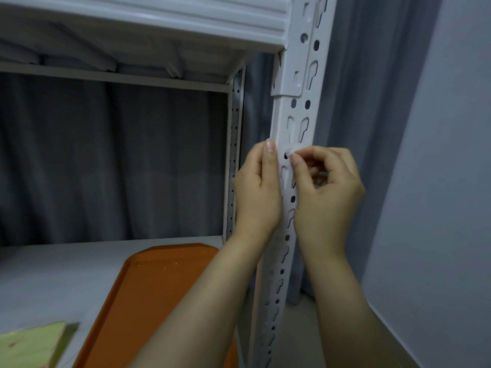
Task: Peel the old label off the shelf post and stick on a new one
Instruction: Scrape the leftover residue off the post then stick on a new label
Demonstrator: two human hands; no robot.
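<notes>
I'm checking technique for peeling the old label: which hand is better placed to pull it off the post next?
The right hand: its fingertips already pinch the label edge, while the left hand only braces the shelf post.

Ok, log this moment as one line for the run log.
left hand braces shelf post | right hand pinches label corner | label partly lifted | new label unseen

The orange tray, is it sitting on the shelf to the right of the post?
No, the orange tray lies on the grey shelf board to the left of the white post, below the left hand.
</notes>
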